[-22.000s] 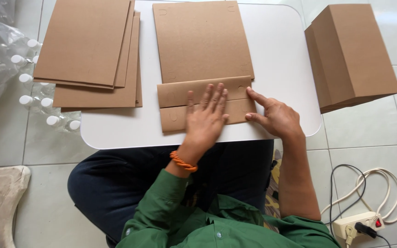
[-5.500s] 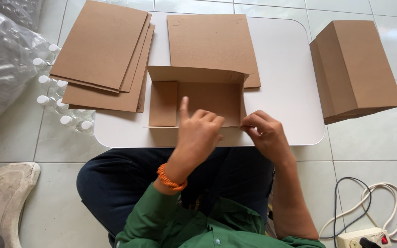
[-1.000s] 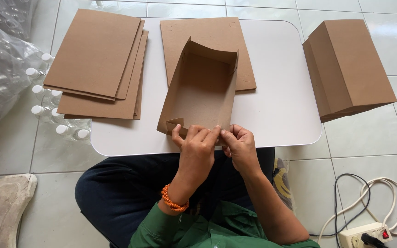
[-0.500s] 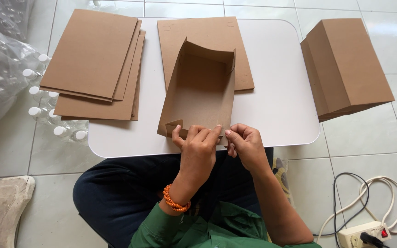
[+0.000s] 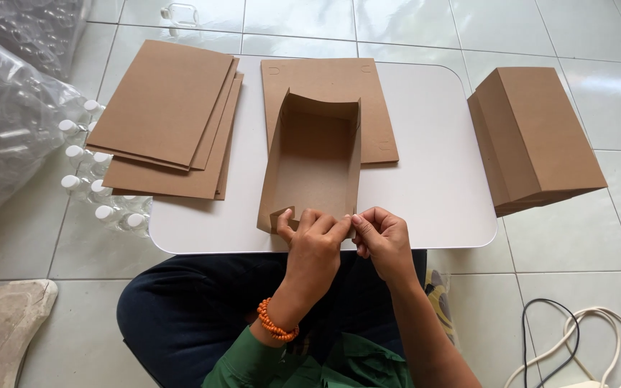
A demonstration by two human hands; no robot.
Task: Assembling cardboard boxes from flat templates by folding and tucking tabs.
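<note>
The half-folded cardboard box point(image 5: 314, 162) stands on the white tabletop point(image 5: 433, 194); left hand point(image 5: 314, 241) and right hand point(image 5: 382, 237) pinch its near edge, fingers closed on the flap.

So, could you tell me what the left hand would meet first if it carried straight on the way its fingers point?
Probably the half-folded cardboard box: the left hand already touches its near edge, fingers pointing away into the open tray.

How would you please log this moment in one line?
left hand: pinching near flap | right hand: pinching same end | half-folded cardboard box: on white table
</note>
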